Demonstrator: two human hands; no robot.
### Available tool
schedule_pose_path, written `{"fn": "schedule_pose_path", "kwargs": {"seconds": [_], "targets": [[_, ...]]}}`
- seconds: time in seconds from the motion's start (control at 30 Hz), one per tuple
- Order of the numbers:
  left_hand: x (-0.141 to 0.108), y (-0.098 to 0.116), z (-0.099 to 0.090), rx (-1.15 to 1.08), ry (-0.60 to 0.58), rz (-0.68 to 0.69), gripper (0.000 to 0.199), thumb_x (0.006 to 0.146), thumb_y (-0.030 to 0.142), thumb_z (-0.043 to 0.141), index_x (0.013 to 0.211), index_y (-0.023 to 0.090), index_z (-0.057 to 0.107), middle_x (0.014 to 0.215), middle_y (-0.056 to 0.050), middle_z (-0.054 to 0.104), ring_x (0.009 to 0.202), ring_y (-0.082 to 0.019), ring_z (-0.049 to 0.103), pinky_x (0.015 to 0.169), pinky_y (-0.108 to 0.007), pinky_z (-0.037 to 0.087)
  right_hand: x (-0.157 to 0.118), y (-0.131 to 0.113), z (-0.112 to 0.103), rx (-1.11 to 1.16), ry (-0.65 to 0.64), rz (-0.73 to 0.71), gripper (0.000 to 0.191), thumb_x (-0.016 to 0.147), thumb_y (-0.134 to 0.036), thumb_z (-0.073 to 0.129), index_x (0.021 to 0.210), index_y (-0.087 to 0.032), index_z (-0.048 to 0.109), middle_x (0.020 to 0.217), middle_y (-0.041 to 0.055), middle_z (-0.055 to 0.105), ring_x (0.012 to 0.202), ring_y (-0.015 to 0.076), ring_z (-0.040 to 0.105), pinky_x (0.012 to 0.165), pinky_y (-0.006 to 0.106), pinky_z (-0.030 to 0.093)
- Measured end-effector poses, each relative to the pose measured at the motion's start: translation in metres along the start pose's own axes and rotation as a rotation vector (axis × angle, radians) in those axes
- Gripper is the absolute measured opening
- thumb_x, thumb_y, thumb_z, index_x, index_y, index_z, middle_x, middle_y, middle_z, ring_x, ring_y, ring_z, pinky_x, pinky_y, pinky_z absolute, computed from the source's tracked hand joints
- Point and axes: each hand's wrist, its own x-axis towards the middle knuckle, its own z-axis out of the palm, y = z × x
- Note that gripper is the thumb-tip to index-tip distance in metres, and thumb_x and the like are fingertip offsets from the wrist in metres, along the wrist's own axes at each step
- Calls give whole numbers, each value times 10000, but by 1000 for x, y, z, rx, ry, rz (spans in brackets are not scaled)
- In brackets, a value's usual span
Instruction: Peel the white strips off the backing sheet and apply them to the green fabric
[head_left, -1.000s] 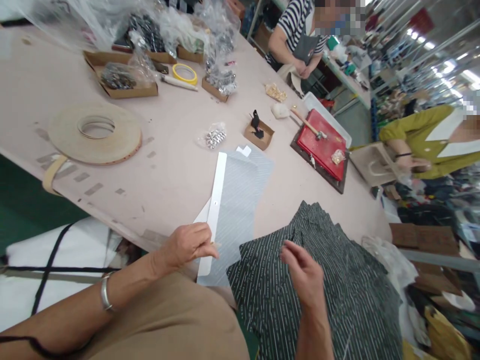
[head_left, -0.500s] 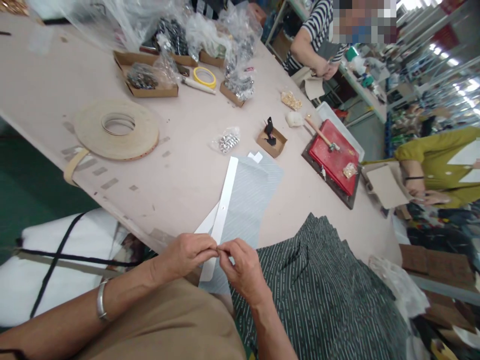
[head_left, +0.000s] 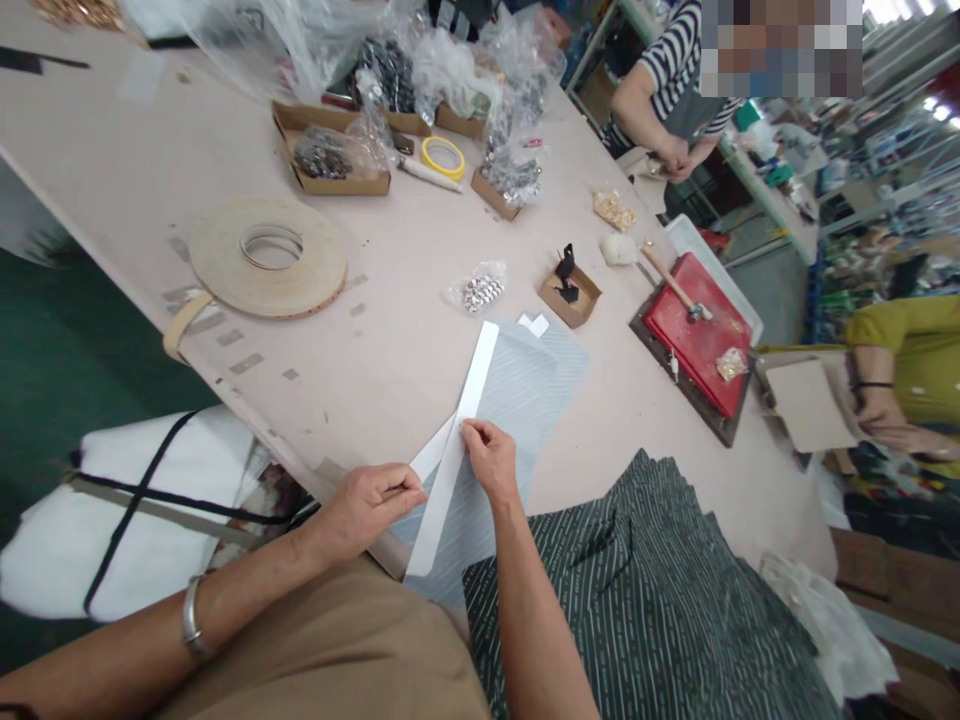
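Note:
A long white strip (head_left: pixel 451 480) lies slantwise over a grey-blue striped sheet (head_left: pixel 551 370), with a second white strip (head_left: pixel 436 447) crossing underneath it. My right hand (head_left: pixel 491 460) is closed in a pinch, its fingertips at the middle of the upper strip. Whatever those fingertips hold, if anything, is too small to make out. Left of the strip's lower part, my left hand (head_left: pixel 379 505) is also pinched, and what it holds cannot be seen. Dark striped fabric (head_left: pixel 645 590) lies rumpled beside my right forearm.
A big tape roll (head_left: pixel 217 265) lies at the left. Beyond the strips are a bag of metal pieces (head_left: pixel 480 290) and a small cardboard box (head_left: pixel 570 295). A hammer (head_left: pixel 679 285) rests on a red block (head_left: pixel 697 335). Two people work across the table.
My hands have moved apart from fingertip contact. The right one went up and away onto the middle of the strip; the left stayed low beside it. The view has shifted somewhat.

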Motion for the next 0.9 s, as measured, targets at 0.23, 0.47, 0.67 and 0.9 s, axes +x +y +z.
{"fn": "schedule_pose_path", "kwargs": {"seconds": [0.23,0.47,0.67,0.9], "targets": [[-5,0,1,-52,2,-87,284,858,385,541,685,164,576,636,34,517,644,-125,472,619,-224,360,12,-9,-1,-252,-1,-20,211,834,-324,549,936,-221,701,686,-6,671,689,178,623,755,282,457],[-4,-3,-3,4,-16,-11,260,864,365,552,693,174,598,692,22,564,710,-143,518,677,-233,378,-3,-9,-4,-353,58,30,565,818,-514,605,1229,-137,518,789,59,673,752,237,651,743,334,493],[-4,-5,-6,-5,-71,-14,249,855,366,566,711,172,625,706,23,567,722,-143,504,696,-236,371,-22,-24,15,-504,-12,-38,694,818,-347,616,1409,-83,364,1207,209,565,1093,315,590,937,429,481],[-1,-3,-8,-111,-116,-90,303,834,431,558,702,158,580,657,39,476,670,-129,422,644,-238,329,-17,-50,31,-709,-24,43,692,796,-138,528,1438,-6,308,1101,251,588,931,323,648,804,426,528]]}}
